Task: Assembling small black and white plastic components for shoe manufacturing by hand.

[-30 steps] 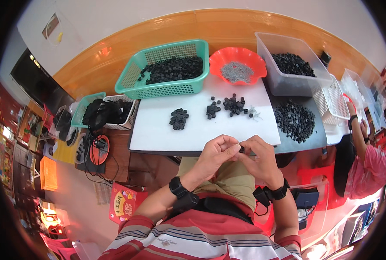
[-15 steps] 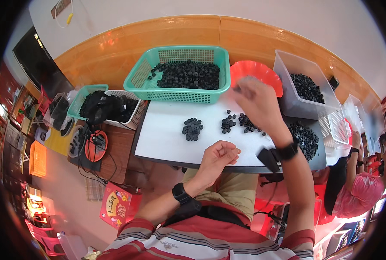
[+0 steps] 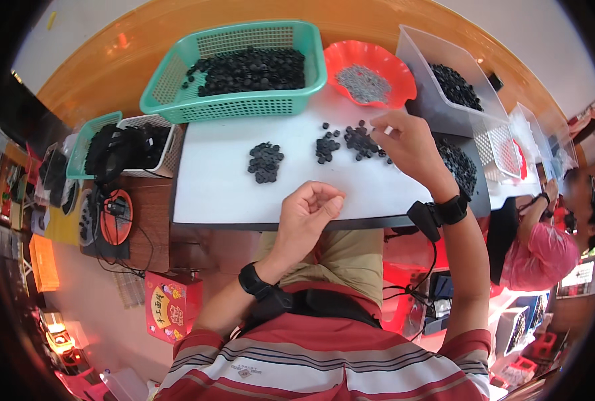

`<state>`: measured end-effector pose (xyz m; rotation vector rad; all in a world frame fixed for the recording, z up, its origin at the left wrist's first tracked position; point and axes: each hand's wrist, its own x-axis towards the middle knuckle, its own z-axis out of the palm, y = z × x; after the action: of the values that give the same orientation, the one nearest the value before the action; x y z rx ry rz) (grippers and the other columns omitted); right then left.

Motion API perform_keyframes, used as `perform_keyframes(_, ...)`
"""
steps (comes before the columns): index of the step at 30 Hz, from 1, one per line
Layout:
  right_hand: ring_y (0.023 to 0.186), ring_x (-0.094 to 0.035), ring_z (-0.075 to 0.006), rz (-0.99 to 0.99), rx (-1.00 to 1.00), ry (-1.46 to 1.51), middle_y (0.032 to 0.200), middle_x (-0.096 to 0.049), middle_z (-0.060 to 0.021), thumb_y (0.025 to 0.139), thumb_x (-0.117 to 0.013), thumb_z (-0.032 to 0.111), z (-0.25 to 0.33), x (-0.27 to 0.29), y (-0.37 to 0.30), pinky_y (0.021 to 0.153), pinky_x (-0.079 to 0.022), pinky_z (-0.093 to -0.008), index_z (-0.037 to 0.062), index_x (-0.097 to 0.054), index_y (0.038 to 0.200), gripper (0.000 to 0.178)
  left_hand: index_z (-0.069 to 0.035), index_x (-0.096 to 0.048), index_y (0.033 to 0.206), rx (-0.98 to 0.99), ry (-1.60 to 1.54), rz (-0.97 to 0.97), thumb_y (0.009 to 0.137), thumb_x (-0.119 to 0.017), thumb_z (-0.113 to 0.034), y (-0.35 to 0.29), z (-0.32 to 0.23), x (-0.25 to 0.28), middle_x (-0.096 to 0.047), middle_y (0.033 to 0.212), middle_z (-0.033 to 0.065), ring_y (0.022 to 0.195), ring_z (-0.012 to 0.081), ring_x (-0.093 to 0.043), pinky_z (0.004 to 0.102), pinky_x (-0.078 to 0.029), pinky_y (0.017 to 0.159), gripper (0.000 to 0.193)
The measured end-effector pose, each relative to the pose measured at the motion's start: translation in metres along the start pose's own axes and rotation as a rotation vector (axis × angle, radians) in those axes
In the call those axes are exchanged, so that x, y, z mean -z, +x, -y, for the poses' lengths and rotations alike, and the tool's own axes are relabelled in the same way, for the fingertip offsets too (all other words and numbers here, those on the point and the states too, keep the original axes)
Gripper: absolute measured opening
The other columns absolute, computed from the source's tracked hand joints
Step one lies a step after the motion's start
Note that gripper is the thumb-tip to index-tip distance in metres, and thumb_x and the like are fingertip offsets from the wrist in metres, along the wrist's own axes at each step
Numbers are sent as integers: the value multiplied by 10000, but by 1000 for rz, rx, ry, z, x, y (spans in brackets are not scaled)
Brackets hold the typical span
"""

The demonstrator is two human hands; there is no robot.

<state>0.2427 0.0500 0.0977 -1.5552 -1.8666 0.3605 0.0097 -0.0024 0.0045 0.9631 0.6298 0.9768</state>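
My left hand (image 3: 311,212) hovers over the front edge of the white-topped table (image 3: 224,200), closed with thumb and fingers together; whatever it may hold is hidden. Beside the right-hand pile of small black round parts (image 3: 362,141), my right hand (image 3: 408,148) is bent in a pinch, and I cannot make out anything between the fingertips. A smaller cluster of black parts (image 3: 325,148) lies just left of that pile. Further left sits a separate pile of black discs (image 3: 265,162). Behind them stands a red scalloped bowl (image 3: 404,90) with small grey pieces (image 3: 364,83) inside.
A green basket (image 3: 257,105) of black parts stands at the back left, a clear bin (image 3: 431,90) at the back right. More black parts (image 3: 456,166) lie on a dark surface by my right wrist. Another person (image 3: 538,250) in pink sits at far right.
My right hand has come back from over the red bowl to the right-hand pile, uncovering the bowl's grey pieces. My left hand stays closed near the table edge. The whole view has shifted.
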Motion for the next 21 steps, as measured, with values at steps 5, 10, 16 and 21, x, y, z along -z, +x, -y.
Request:
perform_keyframes(5, 834, -702, -333, 71, -114, -165, 979, -736, -147, 853, -709, 112, -29, 18, -41, 767, -550, -407, 22, -749, 1000, 177, -2, -621, 1103, -38, 78, 33, 985, -680, -93, 5, 4, -7, -697, 1097, 84, 900, 97, -639, 265, -555, 840, 160)
perform_keyframes(10, 961, -673, -357, 110, -117, -302, 1085, -700, -115, 860, -693, 160, -35, 9, -57, 832, -527, -463, 64, -724, 1066, 229, 3, -624, 1099, -11, 126, 52, 983, -686, -101, 2, 5, -17, -698, 1098, 84, 914, 96, -640, 261, -549, 848, 169)
perform_keyframes(16, 931, -682, -358, 90, -84, -448, 1065, -706, -112, 865, -683, 159, -51, -10, -60, 814, -534, -468, 70, -711, 1077, 231, 10, -635, 1095, 4, 177, 63, 985, -688, -117, -1, 4, -20, -701, 1074, 68, 934, 81, -639, 243, -531, 846, 176)
perform_keyframes(21, 843, -690, -341, 19, -59, -368, 1002, -715, -109, 835, -714, 154, -51, -10, -64, 761, -539, -435, 53, -700, 1062, 249, 12, -640, 1096, -12, 161, 64, 994, -677, -120, 0, 4, -21, -703, 1056, 55, 946, 70, -640, 230, -518, 845, 171)
